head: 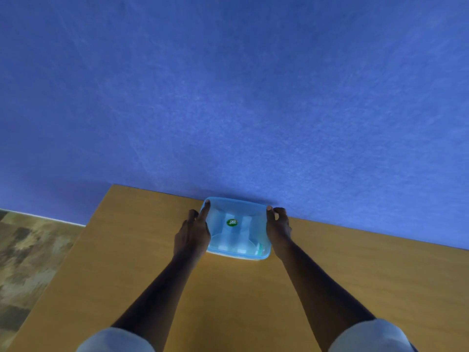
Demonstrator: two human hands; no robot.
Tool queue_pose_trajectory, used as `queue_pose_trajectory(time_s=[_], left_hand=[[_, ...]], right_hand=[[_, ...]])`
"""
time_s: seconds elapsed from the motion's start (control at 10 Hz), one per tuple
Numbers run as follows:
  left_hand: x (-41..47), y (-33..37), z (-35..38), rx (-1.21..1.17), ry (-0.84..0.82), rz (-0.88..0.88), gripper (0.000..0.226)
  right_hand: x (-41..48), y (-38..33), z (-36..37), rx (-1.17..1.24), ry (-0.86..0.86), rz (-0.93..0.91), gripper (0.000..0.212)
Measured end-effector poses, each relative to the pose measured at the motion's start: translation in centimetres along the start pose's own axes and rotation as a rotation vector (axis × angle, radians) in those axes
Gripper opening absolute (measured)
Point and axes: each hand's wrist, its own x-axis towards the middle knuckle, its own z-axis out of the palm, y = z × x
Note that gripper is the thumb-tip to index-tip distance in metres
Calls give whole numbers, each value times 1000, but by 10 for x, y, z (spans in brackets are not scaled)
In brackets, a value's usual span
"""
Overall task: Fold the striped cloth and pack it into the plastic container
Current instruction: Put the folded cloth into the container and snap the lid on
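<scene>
A translucent blue plastic container (237,228) with a blue lid and a round green sticker on top sits at the far edge of the wooden table (355,275), against the blue wall. Pale striped cloth shows faintly through the lid and at the lower right rim (259,249). My left hand (193,233) presses against the container's left side, index finger stretched along the lid edge. My right hand (278,226) grips the right side, thumb on the lid corner.
The blue wall (228,97) rises directly behind the container. The table's left edge runs diagonally, with patterned floor (30,255) beyond it. Bare tabletop lies between my forearms and to the right.
</scene>
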Motion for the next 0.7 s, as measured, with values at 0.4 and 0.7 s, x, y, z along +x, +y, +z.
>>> queue_pose_trajectory(time_s=[0.4,0.7], left_hand=[[-2,10,-11,38,-2,-18,74],[-20,9,-38,10,80,23,56]], right_hand=[[-15,-5,-32,438,-243,243,34],[-36,-18,-63,412,-241,39,26]])
